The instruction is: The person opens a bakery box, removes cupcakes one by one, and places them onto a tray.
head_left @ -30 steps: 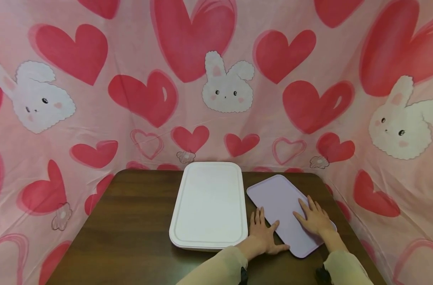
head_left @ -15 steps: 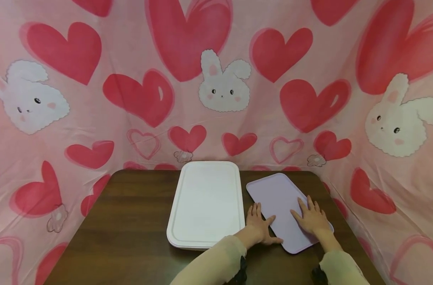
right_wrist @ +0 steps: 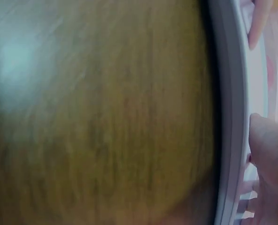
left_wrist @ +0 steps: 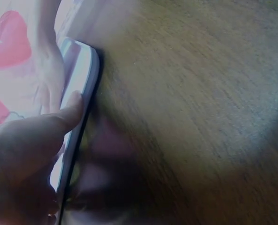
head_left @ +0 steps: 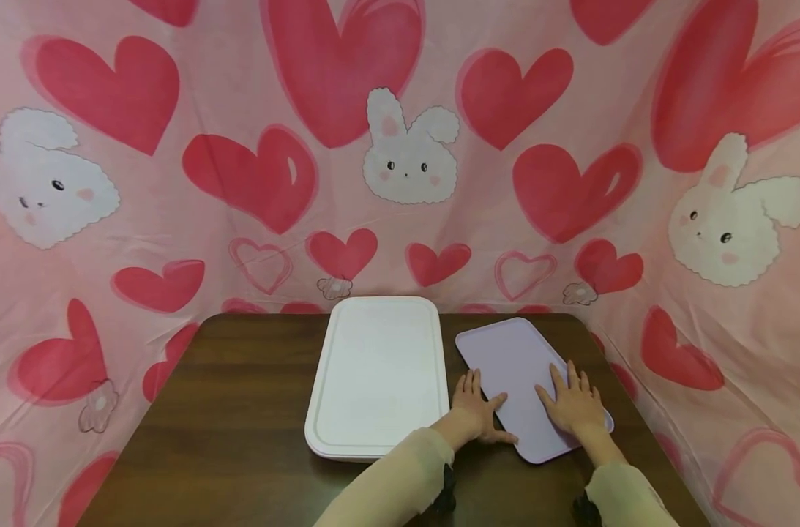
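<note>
A lilac rectangular tray lies slanted on the dark wooden table, to the right of a white lidded box. My left hand is at the tray's left long edge, fingers spread, beside the box; its thumb reaches the near part of that edge. In the left wrist view this thumb touches the tray's rim. With fingers spread, my right hand rests on the tray's right side. The right wrist view shows its thumb on the tray, behind the pale rim.
The brown wooden table extends to the left of the box. A pink cloth with hearts and rabbits hangs behind the table and along both sides.
The tray has turned slightly, its near end swinging left so it slants a little less against the box. Both hands have shifted slightly with it. The head view has drifted a little.
</note>
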`<act>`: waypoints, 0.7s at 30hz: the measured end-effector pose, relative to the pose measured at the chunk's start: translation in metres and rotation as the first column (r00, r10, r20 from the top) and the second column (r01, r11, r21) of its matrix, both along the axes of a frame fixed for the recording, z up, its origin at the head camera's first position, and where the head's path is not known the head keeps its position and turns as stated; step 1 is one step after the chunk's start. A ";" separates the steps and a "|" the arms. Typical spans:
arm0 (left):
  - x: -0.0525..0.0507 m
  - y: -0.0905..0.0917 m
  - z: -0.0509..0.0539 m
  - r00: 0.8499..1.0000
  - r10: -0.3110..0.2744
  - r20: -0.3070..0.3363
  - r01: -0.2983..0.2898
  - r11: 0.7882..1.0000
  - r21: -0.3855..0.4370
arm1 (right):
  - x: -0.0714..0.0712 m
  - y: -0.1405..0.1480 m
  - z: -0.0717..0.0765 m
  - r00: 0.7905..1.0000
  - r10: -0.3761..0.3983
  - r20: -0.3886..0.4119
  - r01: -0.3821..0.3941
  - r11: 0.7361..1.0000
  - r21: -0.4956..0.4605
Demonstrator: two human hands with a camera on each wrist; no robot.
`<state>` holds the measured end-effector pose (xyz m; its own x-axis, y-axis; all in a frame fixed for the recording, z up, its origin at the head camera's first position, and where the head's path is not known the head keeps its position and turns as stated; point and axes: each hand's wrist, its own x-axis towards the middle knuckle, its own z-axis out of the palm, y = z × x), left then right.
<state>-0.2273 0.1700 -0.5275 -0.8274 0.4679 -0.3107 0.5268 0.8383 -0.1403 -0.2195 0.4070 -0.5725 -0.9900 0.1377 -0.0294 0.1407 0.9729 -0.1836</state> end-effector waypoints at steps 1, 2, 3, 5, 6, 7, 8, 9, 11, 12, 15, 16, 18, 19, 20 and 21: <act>-0.002 0.000 -0.001 1.000 -0.001 0.011 0.001 1.000 0.004 | 0.000 -0.001 0.000 1.000 -0.003 -0.004 0.003 1.000 0.002; -0.004 0.000 -0.002 1.000 -0.001 0.019 0.000 1.000 0.010 | 0.001 -0.002 0.000 1.000 -0.009 -0.006 0.009 1.000 0.001; -0.006 0.001 -0.003 1.000 0.004 0.031 -0.005 1.000 0.020 | 0.001 -0.003 0.000 1.000 -0.014 -0.008 0.014 1.000 0.000; -0.010 0.002 -0.005 0.999 0.015 0.044 -0.016 0.999 0.029 | 0.002 -0.005 0.000 1.000 -0.027 -0.010 0.027 1.000 -0.003; -0.011 0.002 -0.006 0.999 0.023 0.046 -0.024 0.999 0.032 | 0.003 -0.007 0.000 0.999 -0.034 -0.009 0.034 0.999 -0.003; -0.011 0.003 -0.007 0.999 0.029 0.045 -0.030 0.999 0.025 | 0.003 -0.008 -0.001 0.999 -0.039 -0.009 0.039 0.999 -0.004; -0.012 0.003 -0.008 0.999 0.036 0.037 -0.037 0.999 0.022 | 0.004 -0.009 -0.001 0.999 -0.045 -0.006 0.045 0.999 -0.005; -0.012 0.004 -0.008 0.999 0.042 0.027 -0.042 0.999 0.016 | 0.004 -0.010 -0.002 0.999 -0.050 -0.007 0.050 0.999 -0.004; -0.011 0.006 -0.009 0.999 0.050 -0.001 -0.050 0.999 -0.001 | 0.004 -0.012 -0.002 0.998 -0.062 -0.004 0.062 0.998 -0.003; -0.010 0.007 -0.009 0.998 0.054 -0.012 -0.054 0.998 -0.008 | 0.005 -0.012 -0.002 0.998 -0.067 -0.001 0.067 0.998 0.000; -0.008 0.008 -0.008 0.997 0.065 -0.035 -0.066 0.998 -0.020 | 0.004 -0.015 -0.001 0.996 -0.087 -0.005 0.087 0.996 0.003; -0.007 0.008 -0.007 0.997 0.068 -0.034 -0.069 0.997 -0.019 | 0.004 -0.016 0.000 0.996 -0.094 -0.005 0.094 0.996 0.005; -0.005 0.007 -0.004 0.997 0.075 -0.021 -0.075 0.997 0.006 | 0.004 -0.017 0.002 0.994 -0.105 -0.007 0.105 0.994 0.007; -0.004 0.006 -0.002 0.997 0.079 -0.008 -0.079 0.996 0.028 | 0.004 -0.018 0.003 0.994 -0.109 -0.006 0.109 0.994 0.007; -0.003 0.004 0.000 0.997 0.082 0.007 -0.083 0.995 0.050 | 0.005 -0.019 0.003 0.994 -0.113 -0.006 0.113 0.994 0.004; -0.002 0.003 0.002 0.996 0.083 0.022 -0.084 0.994 0.068 | 0.005 -0.019 0.004 0.993 -0.116 -0.002 0.116 0.993 0.004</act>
